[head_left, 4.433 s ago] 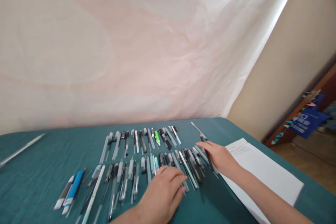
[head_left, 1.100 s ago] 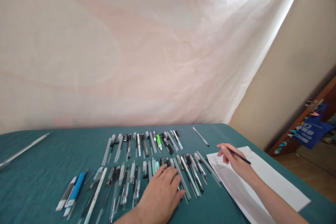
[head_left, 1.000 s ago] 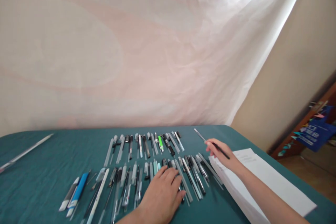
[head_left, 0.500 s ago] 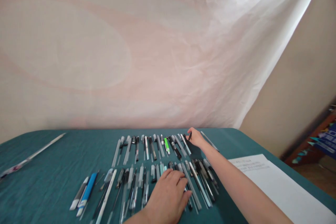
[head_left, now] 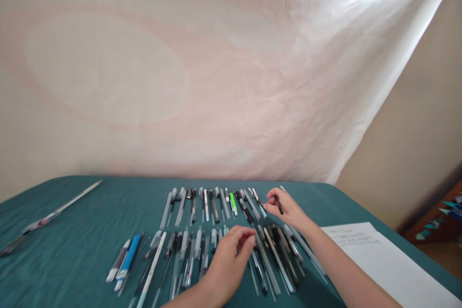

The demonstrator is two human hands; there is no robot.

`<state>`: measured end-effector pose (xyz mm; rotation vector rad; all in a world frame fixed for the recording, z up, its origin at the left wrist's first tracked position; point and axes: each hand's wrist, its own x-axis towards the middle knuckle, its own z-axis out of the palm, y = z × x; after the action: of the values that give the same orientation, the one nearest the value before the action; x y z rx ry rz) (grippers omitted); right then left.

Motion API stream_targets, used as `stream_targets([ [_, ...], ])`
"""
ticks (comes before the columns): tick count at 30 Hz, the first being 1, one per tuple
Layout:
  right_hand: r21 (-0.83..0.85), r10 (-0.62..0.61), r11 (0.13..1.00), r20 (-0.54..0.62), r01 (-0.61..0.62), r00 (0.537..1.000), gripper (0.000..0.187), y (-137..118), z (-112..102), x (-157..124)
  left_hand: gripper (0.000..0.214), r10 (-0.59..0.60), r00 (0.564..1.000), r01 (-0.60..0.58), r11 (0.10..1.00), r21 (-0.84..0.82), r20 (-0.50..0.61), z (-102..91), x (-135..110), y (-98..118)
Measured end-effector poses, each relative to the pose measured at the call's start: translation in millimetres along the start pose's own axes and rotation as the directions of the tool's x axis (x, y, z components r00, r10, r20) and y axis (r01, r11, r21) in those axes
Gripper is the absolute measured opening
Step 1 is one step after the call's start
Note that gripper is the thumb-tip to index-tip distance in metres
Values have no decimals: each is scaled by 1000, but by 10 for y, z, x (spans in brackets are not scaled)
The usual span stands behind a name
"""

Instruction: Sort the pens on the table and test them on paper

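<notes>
Over the front row of pens (head_left: 198, 244), the left hand (head_left: 230, 259) bends thumb and fingertips nearly together, any hold unclear; beside the back row (head_left: 214, 206), the right hand (head_left: 288, 209) grasps a dark pen (head_left: 278, 204) with half-curled fingers.

A black pen (head_left: 278, 204) is being held aslant.
Clear and dark pens are lying in a far row (head_left: 214, 207), ending beside it, and a near row (head_left: 198, 243).

Dark green table (head_left: 79, 260) here — two rows of pens (head_left: 234, 204) lower middle, blue-and-white one (head_left: 128, 262) lower left, long pale stick (head_left: 40, 222) by the left edge, written-on paper (head_left: 382, 264) bottom right.
</notes>
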<state>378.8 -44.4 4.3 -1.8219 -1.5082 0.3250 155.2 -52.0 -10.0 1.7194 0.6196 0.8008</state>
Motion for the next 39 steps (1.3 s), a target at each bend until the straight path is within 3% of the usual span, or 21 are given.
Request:
stream_targets([
  [3,179,-147,976,116,125,982,18,-382,110,-316,29,-139,985,104,952,-288,-104,4,67,-59],
  [7,197,-171,968,51,158,984,18,-655,269,-594,33,-231,961,138,880,-455,-155,-23,93,-33],
  [12,214,-160,963,-28,162,987,18,-692,382,-676,24,-273,958,176,804,-569,-90,-59,97,6],
  [18,358,-193,906,-121,224,974,29,-647,430,-772,15,-367,911,85,609,-788,-186,-196,204,-34],
  [22,325,-277,890,-175,321,945,26,-596,477,-855,7,-391,903,67,538,-840,-178,-233,235,-50],
  [27,383,-202,886,-189,261,961,10,-584,536,-894,7,-401,902,84,521,-849,-157,-193,208,-45],
  [35,302,-230,912,-181,277,956,5,-572,562,-890,8,-423,898,120,500,-858,-121,-175,192,-27],
  [39,274,-256,914,-178,297,950,4,-577,562,-883,12,-390,920,164,491,-856,-48,-133,141,-5],
])
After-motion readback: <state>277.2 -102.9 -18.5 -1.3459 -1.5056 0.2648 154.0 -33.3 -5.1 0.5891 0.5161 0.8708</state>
